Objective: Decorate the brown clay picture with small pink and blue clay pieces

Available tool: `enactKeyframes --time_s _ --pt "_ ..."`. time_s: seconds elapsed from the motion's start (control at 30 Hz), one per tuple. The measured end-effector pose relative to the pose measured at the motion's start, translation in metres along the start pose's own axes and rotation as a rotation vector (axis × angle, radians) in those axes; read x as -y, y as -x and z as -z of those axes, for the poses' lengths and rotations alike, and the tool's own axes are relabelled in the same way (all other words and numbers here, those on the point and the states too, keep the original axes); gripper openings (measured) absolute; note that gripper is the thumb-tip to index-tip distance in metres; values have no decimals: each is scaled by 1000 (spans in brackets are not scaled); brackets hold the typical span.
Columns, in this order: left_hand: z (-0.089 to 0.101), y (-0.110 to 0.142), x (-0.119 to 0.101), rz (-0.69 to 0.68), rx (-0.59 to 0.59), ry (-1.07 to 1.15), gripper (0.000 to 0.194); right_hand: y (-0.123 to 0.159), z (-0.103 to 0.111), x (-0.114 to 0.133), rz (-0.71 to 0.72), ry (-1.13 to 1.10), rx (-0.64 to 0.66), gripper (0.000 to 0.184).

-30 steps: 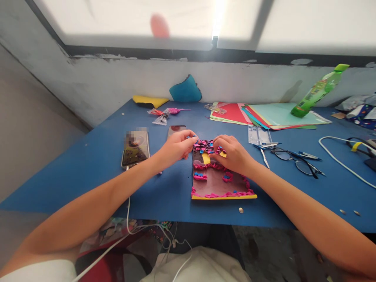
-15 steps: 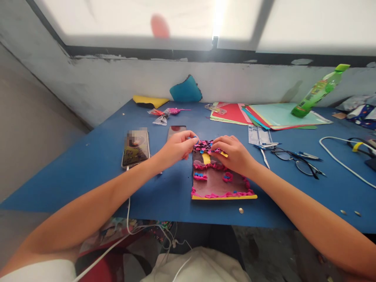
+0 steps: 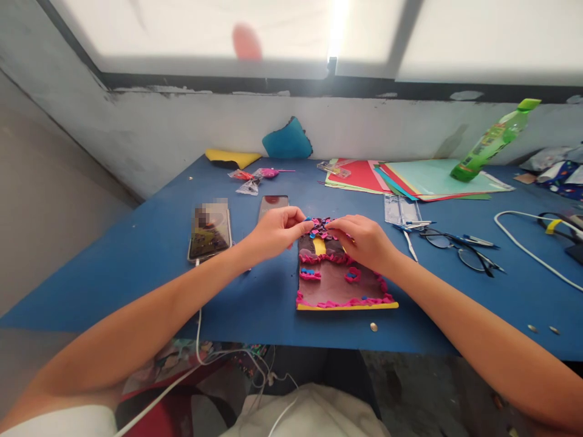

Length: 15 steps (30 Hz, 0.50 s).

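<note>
A flat brown clay panel (image 3: 334, 285) with a yellow front edge lies on the table, trimmed with crinkled pink clay. Pink, blue and dark bits (image 3: 320, 228) crowd its far end above a yellow strip (image 3: 320, 246). My left hand (image 3: 280, 232) is pinched at the far left corner, a small blue clay bit (image 3: 308, 220) showing at its fingertips. Over the far right corner, my right hand (image 3: 364, 240) has its fingers bent together against the cluster of bits. Whatever lies under those fingers is hidden.
Left of the panel are a phone (image 3: 210, 233) on a white cable and a second phone (image 3: 273, 203). Coloured paper (image 3: 423, 176) carries a tilted green bottle (image 3: 494, 142). Eyeglasses (image 3: 471, 260) and pens lie right. A small metallic piece (image 3: 374, 326) sits near the front edge.
My left hand has shifted slightly right, its thumb and fingertips now at the cluster's left side. My right-hand fingers have drawn slightly closer together over the bits.
</note>
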<state>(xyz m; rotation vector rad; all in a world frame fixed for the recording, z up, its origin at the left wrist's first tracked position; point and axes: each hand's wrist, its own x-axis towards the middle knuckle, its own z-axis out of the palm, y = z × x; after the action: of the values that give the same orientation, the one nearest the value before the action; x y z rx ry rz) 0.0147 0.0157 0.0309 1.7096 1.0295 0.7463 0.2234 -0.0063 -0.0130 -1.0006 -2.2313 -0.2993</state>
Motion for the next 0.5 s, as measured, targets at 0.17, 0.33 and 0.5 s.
enactKeyframes --time_s 0.17,0.33,0.5 --pt "0 3 -2 12 5 -6 35 -2 2 7 -57 -96 -15 14" --pt "-6 5 0 41 52 1 38 -6 6 23 -12 -236 -67 16" --pt "-16 8 6 -62 72 -35 30 -6 9 30 124 -83 -50 28"
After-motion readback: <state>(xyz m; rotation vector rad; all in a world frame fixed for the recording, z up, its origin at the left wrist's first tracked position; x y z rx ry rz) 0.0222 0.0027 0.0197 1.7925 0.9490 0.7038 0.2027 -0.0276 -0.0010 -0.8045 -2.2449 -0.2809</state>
